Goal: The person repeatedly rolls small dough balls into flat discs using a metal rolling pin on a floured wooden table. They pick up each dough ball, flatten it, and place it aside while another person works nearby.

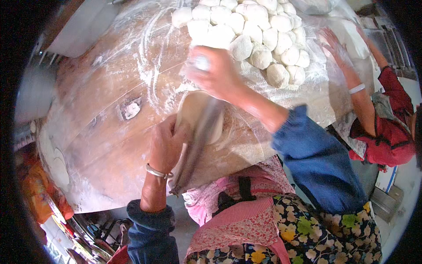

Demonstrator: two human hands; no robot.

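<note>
A flattened sheet of dough (193,107) lies on the floured wooden table near me. Across it slants a rolling pin (196,143), blurred, its near end sticking out past the table's front edge. My right hand (214,74), also blurred, is curled over the pin's far end; the fingers' hold is partly hidden, and a bright white spot shows at the fist. With my left hand (167,138) I pinch the left edge of the dough, thumb close beside the pin. Beyond my right hand sits a heap of floured dough balls (254,34).
A co-worker's hand (333,43) rests at a large dough mass (354,38) on the right. A small lump of dough or flour (132,110) lies left of centre. Flat dough rounds (59,168) overlap at the table's left edge. A metal container (82,29) stands at upper left.
</note>
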